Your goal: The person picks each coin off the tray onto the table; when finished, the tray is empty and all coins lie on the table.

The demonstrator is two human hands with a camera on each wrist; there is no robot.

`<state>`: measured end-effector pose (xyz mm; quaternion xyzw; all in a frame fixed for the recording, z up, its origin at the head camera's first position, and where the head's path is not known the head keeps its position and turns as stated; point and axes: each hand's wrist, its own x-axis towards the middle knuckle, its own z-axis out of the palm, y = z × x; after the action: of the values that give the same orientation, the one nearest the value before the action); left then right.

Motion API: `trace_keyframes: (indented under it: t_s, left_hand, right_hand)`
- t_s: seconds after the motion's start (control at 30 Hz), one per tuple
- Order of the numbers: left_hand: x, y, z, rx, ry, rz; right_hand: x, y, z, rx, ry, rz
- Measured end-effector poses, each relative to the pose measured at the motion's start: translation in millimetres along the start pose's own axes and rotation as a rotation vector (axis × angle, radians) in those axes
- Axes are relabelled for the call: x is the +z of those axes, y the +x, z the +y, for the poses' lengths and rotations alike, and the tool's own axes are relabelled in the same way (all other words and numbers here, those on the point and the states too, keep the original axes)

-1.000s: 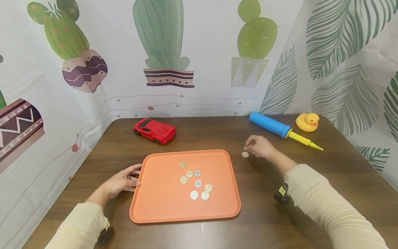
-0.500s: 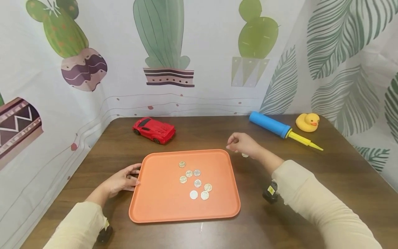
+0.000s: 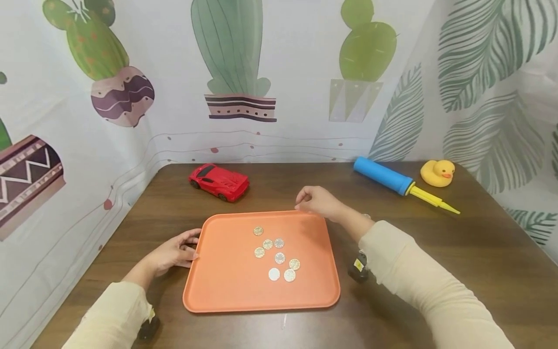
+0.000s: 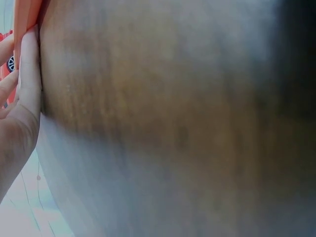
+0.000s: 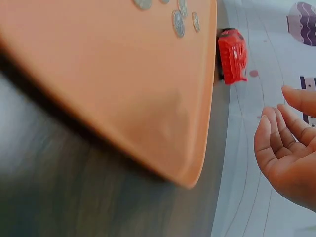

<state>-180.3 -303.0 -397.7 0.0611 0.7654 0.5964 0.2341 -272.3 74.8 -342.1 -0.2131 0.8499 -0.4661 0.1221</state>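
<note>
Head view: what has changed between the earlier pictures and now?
The right hand moved left, from the coins outside the tray to its far right corner; whether it holds anything is unclear. The left hand still touches the tray's left edge; the coins inside, car, pump and duck stayed put.

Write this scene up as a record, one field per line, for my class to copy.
Surface: dark wooden table
Tray: orange, on the table
Coins: eight in the tray; apparently another coin, partly hidden beyond the right forearm
Left hand: touching the tray's left edge
Right hand: above the tray's far right corner; cannot tell if it holds anything
Other objects: red toy car, far left; blue and yellow pump and yellow duck, far right
Background: white, plant-printed cloth
</note>
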Motion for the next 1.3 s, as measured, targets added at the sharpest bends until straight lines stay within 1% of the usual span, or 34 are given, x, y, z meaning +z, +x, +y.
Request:
trace_keyframes:
  t_s: [0.13,0.17,0.27,0.47,0.7,0.9,1.0,1.1,1.13,1.2,1.3]
  left_hand:
    - [0.7,0.6,0.5,0.006,-0.014,-0.005]
    - [1.0,0.7,0.6,0.006,-0.016,-0.005]
    - [1.4,1.6,0.3,0.001,-0.018,-0.001]
    - [1.1,4.6,1.9,-0.006,-0.019,0.001]
    - [1.9,5.4,2.2,-0.001,-0.02,-0.004]
    - [1.3,4.4,1.8,-0.001,-0.027,0.0]
    - [-0.4,4.5,-0.5,0.006,-0.022,-0.006]
    - [-1.9,3.6,-3.1,0.032,-0.013,-0.021]
    - [-2.8,3.3,-4.2,0.059,-0.015,-0.041]
    - [-3.2,2.7,-5.1,0.075,-0.018,-0.048]
    - [-3.7,3.1,-6.2,0.069,-0.014,-0.043]
  right_hand:
    - [9,6,-8,-0.006,-0.025,-0.035]
    - [11,5,-15,-0.006,-0.031,-0.048]
    - [20,9,-17,-0.004,-0.041,-0.094]
    - [35,20,-14,-0.011,-0.059,-0.166]
    - [47,28,-15,-0.046,-0.152,-0.226]
    - [55,35,-12,-0.056,-0.167,-0.268]
    - [59,40,-10,-0.06,-0.187,-0.283]
    - [63,44,-11,-0.064,-0.188,-0.306]
    - [64,46,-11,-0.062,-0.184,-0.317]
    - [67,48,-12,-0.069,-0.19,-0.337]
    - [73,51,-12,-0.082,-0.22,-0.358]
